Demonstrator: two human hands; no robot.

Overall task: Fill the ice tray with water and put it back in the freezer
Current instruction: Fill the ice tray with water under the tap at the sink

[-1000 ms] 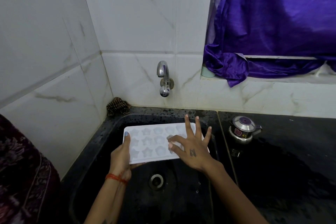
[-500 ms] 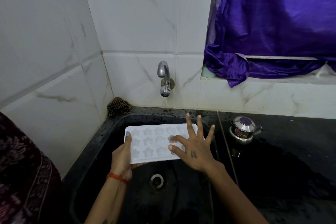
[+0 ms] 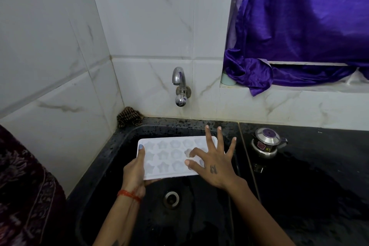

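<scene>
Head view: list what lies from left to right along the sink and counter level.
Patterned sleeve → brown scrubber → left hand → white ice tray → right hand → small steel pot with purple lid.

Left forearm enters from the lower centre of the frame, angled up and slightly right; a red thread band circles the wrist. Left hand (image 3: 134,170) grips the left short edge of the white plastic ice tray with star-shaped wells (image 3: 169,158), thumb laid flat on top, fingers apparently curled beneath (hidden). Right forearm enters from the lower right. Right hand (image 3: 214,168), small dark mark on its back, is spread wide, index and thumb tips touching the tray's right portion.
</scene>
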